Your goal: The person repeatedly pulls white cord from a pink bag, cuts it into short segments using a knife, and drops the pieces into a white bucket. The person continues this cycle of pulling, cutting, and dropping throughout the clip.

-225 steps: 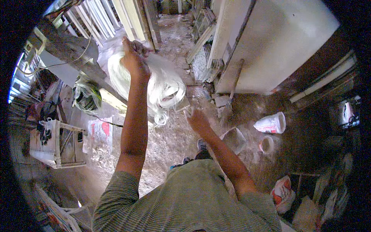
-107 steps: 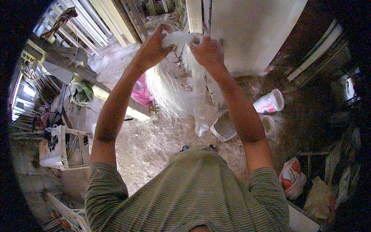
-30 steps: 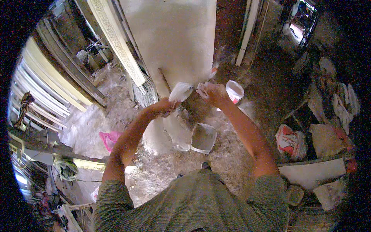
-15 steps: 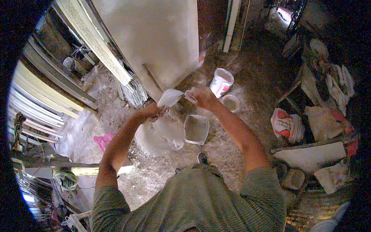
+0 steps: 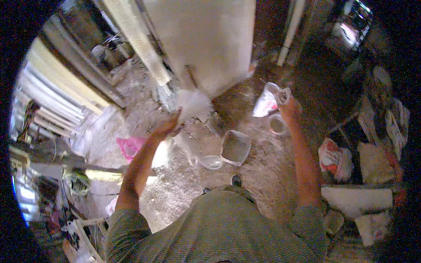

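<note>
My left hand [image 5: 170,126] is closed on the lower end of a pale, wispy sheet-like bundle [image 5: 193,105], which fans out above the fingers and is smeared by motion. Far to the right, my right hand [image 5: 289,109] is at the rim of a white bucket [image 5: 265,103] with red marks. Its fingers look curled, but blur hides what they hold, if anything. A small round tub [image 5: 277,124] stands just below that bucket. Between my arms, a squarish pale container [image 5: 236,148] rests on the floor, with a clear round-rimmed piece [image 5: 211,162] beside it.
A large pale board [image 5: 206,39] stands ahead, with long mouldings [image 5: 144,48] leaning beside it. More long strips [image 5: 52,94] lie at the left, near a pink plastic bag [image 5: 130,147]. Sacks [image 5: 334,158] and a white slab [image 5: 357,199] crowd the right side.
My hands have moved apart: the right one swung right to the bucket, while the left keeps the pale bundle. The bundle has spread wider. The view has shifted, so the surroundings sit farther right.
</note>
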A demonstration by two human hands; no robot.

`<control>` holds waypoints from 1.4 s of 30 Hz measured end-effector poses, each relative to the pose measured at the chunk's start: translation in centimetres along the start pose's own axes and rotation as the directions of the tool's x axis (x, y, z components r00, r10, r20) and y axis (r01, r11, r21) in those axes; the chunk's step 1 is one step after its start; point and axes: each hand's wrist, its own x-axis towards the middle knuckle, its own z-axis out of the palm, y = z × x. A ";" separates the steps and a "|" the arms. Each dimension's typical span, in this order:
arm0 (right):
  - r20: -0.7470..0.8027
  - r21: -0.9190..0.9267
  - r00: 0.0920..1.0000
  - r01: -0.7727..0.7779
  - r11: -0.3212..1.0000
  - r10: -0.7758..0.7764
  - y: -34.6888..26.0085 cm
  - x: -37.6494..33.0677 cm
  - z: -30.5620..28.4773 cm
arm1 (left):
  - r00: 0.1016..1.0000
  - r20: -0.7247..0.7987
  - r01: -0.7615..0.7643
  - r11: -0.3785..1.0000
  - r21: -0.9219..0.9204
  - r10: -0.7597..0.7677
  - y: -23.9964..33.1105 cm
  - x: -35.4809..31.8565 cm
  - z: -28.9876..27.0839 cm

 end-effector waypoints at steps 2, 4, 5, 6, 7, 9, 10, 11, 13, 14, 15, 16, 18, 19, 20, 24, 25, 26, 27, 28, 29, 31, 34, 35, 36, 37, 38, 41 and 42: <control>-0.046 -0.071 0.997 0.061 0.996 -0.065 -6.0 -0.6 -1.8 | 0.996 0.065 -0.071 0.961 0.268 0.056 1.6 -0.1 0.6; 0.090 0.088 0.983 0.150 0.985 -0.158 -11.3 -0.8 -2.9 | 0.989 0.028 -0.137 0.813 0.566 0.147 3.1 0.3 1.6; 0.128 0.198 0.961 0.216 0.956 -0.244 -13.5 -0.9 -3.3 | 0.983 0.007 -0.151 0.777 0.611 0.185 3.6 0.3 1.8; 0.239 0.134 0.941 0.213 0.968 -0.240 -15.5 -0.7 -3.1 | 0.966 -0.028 -0.191 0.783 0.592 0.257 4.0 0.4 2.2; 0.293 0.103 0.902 0.299 0.949 -0.316 -17.1 -0.5 -3.1 | 0.940 -0.050 -0.254 0.789 0.560 0.338 4.3 0.2 2.7; 0.385 0.146 0.855 0.315 0.938 -0.347 -19.5 -1.3 -2.6 | 0.931 -0.131 -0.225 0.821 0.525 0.340 4.9 -0.3 4.1; 0.376 0.204 0.827 0.367 0.908 -0.419 -20.4 -1.6 -2.2 | 0.948 -0.185 -0.132 0.848 0.513 0.259 5.2 -0.6 4.8; 0.411 0.087 0.812 0.417 0.905 -0.414 -21.1 -1.9 -1.5 | 0.960 -0.224 -0.038 0.873 0.487 0.167 5.6 -1.0 5.1; 0.465 -0.081 0.763 0.542 0.837 -0.449 -22.0 -2.2 -0.1 | 0.961 -0.243 -0.005 0.887 0.461 0.131 6.6 -2.0 5.4; 0.400 -0.067 0.784 0.541 0.838 -0.474 -22.2 -2.4 0.7 | 0.964 -0.243 0.010 0.895 0.447 0.110 7.2 -2.4 5.4; 0.408 -0.064 0.793 0.518 0.853 -0.452 -22.0 -2.3 1.6 | 0.959 -0.259 0.018 0.891 0.453 0.112 7.7 -3.1 5.5; 0.416 -0.060 0.802 0.495 0.867 -0.429 -21.5 -2.2 2.6 | 0.954 -0.276 0.027 0.888 0.459 0.114 8.1 -3.6 5.4; 0.427 -0.012 0.800 0.471 0.882 -0.421 -19.9 -2.3 5.1 | 0.958 -0.274 0.060 0.877 0.476 0.083 8.4 -4.4 5.3; 0.435 0.016 0.796 0.459 0.888 -0.420 -19.0 -2.6 6.7 | 0.965 -0.257 0.085 0.869 0.487 0.049 8.2 -4.5 5.2; 0.403 0.033 0.798 0.476 0.879 -0.447 -17.9 -3.1 8.4 | 0.965 -0.258 0.091 0.860 0.502 0.048 7.8 -4.6 5.3; 0.250 -0.094 0.840 0.516 0.851 -0.482 -11.0 -3.5 13.1 | 0.941 -0.273 -0.001 0.808 0.589 0.200 5.2 -4.3 5.8; 0.229 -0.065 0.888 0.424 0.903 -0.400 -8.2 -2.0 12.6 | 0.943 -0.262 -0.018 0.818 0.574 0.204 4.5 -4.5 5.7; 0.206 -0.032 0.927 0.326 0.945 -0.313 -5.8 -0.6 11.8 | 0.934 -0.273 -0.035 0.816 0.577 0.233 3.8 -5.1 5.5; 0.181 0.006 0.957 0.227 0.974 -0.225 -3.9 0.7 10.8 | 0.923 -0.283 -0.052 0.813 0.580 0.261 3.3 -5.8 5.2; 0.095 -0.287 0.976 0.217 0.933 -0.198 -2.1 1.3 9.1 | 0.892 -0.317 -0.070 0.793 0.605 0.320 2.9 -6.8 4.6; 0.215 -0.180 0.971 0.143 0.973 -0.103 -1.1 2.5 7.9 | 0.888 -0.344 -0.068 0.828 0.557 0.305 2.6 -7.9 4.5; 0.271 -0.085 0.960 0.103 0.991 -0.076 -0.5 3.4 5.5 | 0.966 -0.254 0.096 0.979 0.178 -0.048 2.5 -9.6 4.0; 0.261 0.047 0.962 0.074 0.996 -0.083 -3.1 2.8 3.6 | 0.969 -0.111 0.198 0.963 -0.185 -0.221 3.1 -10.4 4.1; 0.294 0.105 0.954 0.023 0.994 -0.053 -4.5 2.3 3.2 | 0.950 -0.157 0.225 0.942 -0.247 -0.269 3.5 -10.4 4.8; 0.318 0.115 0.945 0.046 0.992 -0.081 -5.8 1.8 2.7 | 0.912 -0.178 0.305 0.900 -0.313 -0.371 4.0 -10.3 5.7; 0.341 0.126 0.933 0.071 0.990 -0.110 -7.2 1.1 2.2 | 0.881 -0.299 0.265 0.907 -0.328 -0.366 4.6 -10.4 6.7; 0.378 0.127 0.918 0.081 0.989 -0.124 -8.6 0.4 1.7 | 0.878 -0.321 0.253 0.914 -0.317 -0.354 5.3 -10.3 7.4; 0.511 0.330 0.827 0.063 0.942 -0.234 -12.6 -1.8 -0.4 | 0.870 -0.371 0.198 0.920 -0.339 -0.325 7.6 -11.4 9.0; 0.502 0.380 0.817 0.088 0.921 -0.285 -13.7 -2.3 -0.9 | 0.893 -0.366 0.221 0.963 -0.151 -0.262 8.4 -11.7 9.3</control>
